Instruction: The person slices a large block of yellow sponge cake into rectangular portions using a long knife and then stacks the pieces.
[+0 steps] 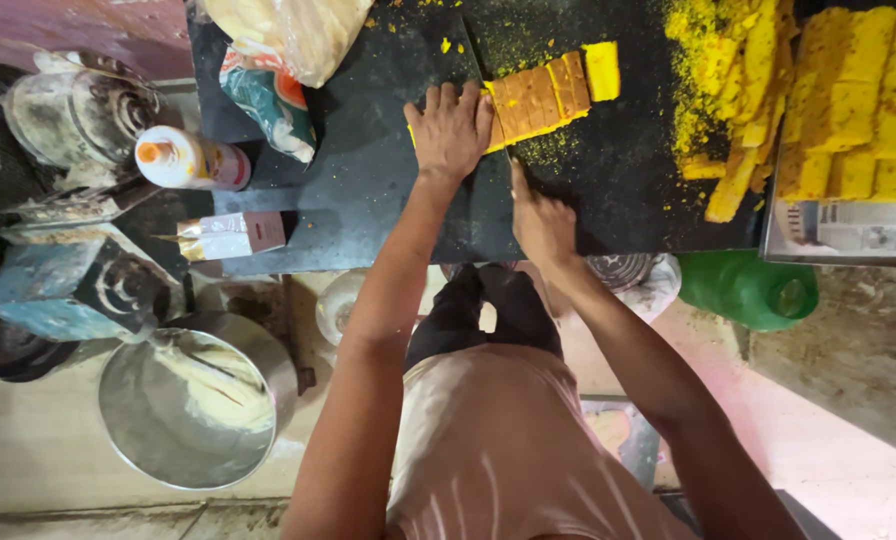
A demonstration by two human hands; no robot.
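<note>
Orange-yellow sliced block; black crumb-speckled slab; green bottle; yellow stacked pieces.

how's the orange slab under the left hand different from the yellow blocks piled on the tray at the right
The orange slab is darker orange, while the tray blocks are paler yellow. The slab lies flat in one row on the black board, held by the left hand; the blocks are stacked, untouched. Both are cut into rectangular pieces and look crumbly.
</note>
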